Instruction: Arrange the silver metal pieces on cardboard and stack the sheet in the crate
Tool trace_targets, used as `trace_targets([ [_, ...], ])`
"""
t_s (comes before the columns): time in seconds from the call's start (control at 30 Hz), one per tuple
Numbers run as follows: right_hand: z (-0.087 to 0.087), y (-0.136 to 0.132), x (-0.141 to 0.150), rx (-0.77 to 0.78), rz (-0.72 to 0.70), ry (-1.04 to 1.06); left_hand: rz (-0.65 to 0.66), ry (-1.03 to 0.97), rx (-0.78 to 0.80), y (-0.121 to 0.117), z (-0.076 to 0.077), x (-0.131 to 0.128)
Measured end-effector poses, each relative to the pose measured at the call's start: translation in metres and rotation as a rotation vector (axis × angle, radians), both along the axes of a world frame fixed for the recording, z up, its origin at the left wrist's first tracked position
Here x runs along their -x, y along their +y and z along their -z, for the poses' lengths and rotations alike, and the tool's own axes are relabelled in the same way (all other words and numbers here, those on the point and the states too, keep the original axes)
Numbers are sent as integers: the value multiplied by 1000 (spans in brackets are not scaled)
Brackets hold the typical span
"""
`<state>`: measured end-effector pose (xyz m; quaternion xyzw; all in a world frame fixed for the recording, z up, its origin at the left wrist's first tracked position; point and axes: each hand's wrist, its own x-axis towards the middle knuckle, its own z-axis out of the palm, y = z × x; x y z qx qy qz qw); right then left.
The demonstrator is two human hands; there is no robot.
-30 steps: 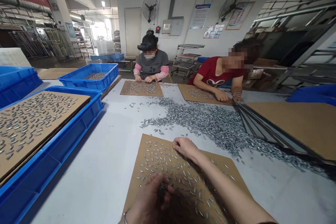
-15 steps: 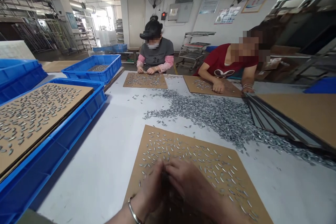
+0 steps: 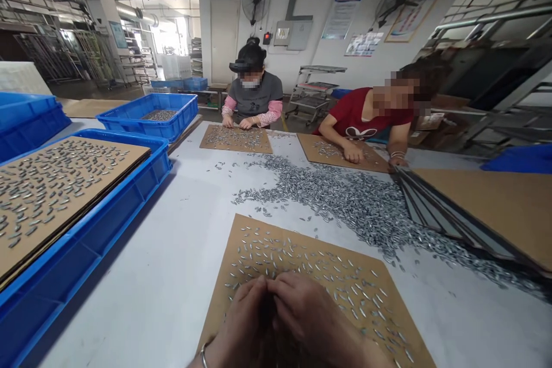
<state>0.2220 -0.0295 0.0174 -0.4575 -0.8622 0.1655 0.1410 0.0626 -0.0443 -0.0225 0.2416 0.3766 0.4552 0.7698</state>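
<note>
My left hand (image 3: 244,316) and my right hand (image 3: 308,310) meet over the near part of a brown cardboard sheet (image 3: 218,305). The fingers of both are curled, with thumbs and fingertips pressed close together. Whatever lies between them is hidden by the hands and dark shadow. Around and beyond my fingers, many small, slim silvery metal pieces (image 3: 356,294) lie spaced out over the sheet, pointing various ways. A bracelet (image 3: 204,355) circles my left wrist.
A broad heap of the same pieces (image 3: 336,190) spreads beyond my sheet. Stacked boards (image 3: 483,190) stand right. On the left, a blue crate (image 3: 116,218) bears a piece-covered cardboard stack (image 3: 138,152). Two co-workers (image 3: 254,95) (image 3: 366,109) handle pieces across the table.
The view has tipped slightly upward, so the table sits lower in the picture. My hands stay together over the sheet, their fingertips in nearly the same place on it.
</note>
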Motion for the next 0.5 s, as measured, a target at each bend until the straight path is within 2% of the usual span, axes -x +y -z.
trace_targets([
  [0.13, 2, -1, -5, 87, 79, 177, 14, 56, -57, 2, -3, 1],
  [0.23, 2, -5, -6, 169, 194, 228, -13, 91, -52, 2, -3, 0],
  [0.33, 2, -3, -8, 198, 225, 261, -40, 137, -75, 2, 0, -1],
  [0.4, 4, 10, -13, 229, 263, 306, -68, 155, -79, 2, 2, -2],
  [0.5, 8, 50, -27, 249, 399, 337, -88, 145, -50, 3, 3, -5],
])
